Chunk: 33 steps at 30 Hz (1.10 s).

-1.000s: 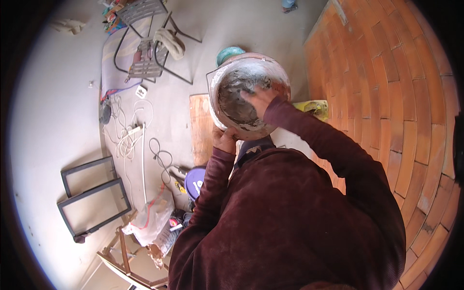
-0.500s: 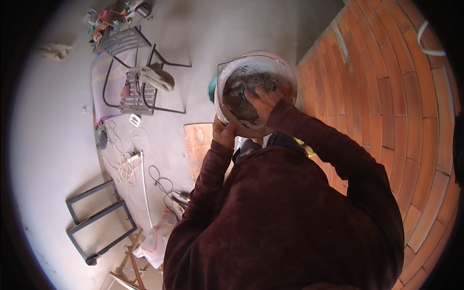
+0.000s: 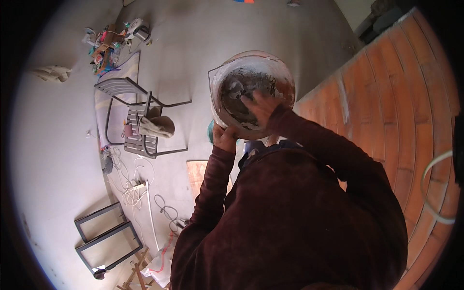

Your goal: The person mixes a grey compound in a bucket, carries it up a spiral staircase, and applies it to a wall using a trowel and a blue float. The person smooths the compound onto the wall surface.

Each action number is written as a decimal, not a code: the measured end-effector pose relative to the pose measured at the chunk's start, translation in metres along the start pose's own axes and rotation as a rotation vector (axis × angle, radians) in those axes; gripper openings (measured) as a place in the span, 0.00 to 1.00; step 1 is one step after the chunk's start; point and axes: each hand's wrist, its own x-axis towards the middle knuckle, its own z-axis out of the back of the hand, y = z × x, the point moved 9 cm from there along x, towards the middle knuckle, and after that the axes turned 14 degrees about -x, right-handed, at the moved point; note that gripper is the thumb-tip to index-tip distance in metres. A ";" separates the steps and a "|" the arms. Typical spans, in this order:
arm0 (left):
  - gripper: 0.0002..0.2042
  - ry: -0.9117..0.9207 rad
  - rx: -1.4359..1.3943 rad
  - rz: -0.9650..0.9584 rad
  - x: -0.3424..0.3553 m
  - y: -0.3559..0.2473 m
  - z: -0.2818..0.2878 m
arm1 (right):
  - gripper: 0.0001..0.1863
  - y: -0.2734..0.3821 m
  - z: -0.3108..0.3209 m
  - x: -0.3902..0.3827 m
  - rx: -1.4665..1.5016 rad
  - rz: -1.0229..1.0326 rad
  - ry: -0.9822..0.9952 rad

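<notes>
A pale, stained bucket [image 3: 216, 96] tilts toward me in front of my body, its wire handle out at the left. Inside lies a wet grey mix like mortar [image 3: 237, 99], smeared up the walls. My left hand [image 3: 224, 138] is closed on the bucket's near left edge, holding it. My right hand [image 3: 265, 108] reaches in over the near right rim, its visible fingers apart and against the mix. No tool shows in it, though its fingertips are partly hidden by the mix.
Orange-brown tiles or bricks [image 3: 377, 111] cover the right side. A slatted metal chair [image 3: 140, 125] with a cloth [image 3: 157, 124] stands left. Cables [image 3: 135, 193], a white pipe [image 3: 152, 217] and dark frames [image 3: 108, 241] lie lower left. A wooden board [image 3: 197, 175] is near my left arm.
My view has shifted, and the room and tiles have moved in it. My right hand stays in the bucket with its fingers slightly moved; my left hand keeps its hold.
</notes>
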 end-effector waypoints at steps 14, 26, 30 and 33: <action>0.23 0.098 0.207 -0.160 0.175 -0.008 -0.067 | 0.29 -0.150 -0.003 0.128 -0.302 -0.128 -0.266; 0.23 0.102 0.231 -0.024 0.375 -0.054 -0.077 | 0.24 -0.260 -0.006 0.272 0.171 -0.156 -0.026; 0.23 0.130 0.241 0.006 0.428 -0.077 -0.080 | 0.27 -0.280 -0.031 0.307 0.097 -0.237 0.134; 0.23 0.102 0.131 0.041 0.466 -0.075 -0.071 | 0.21 -0.278 -0.058 0.321 0.528 -0.392 0.112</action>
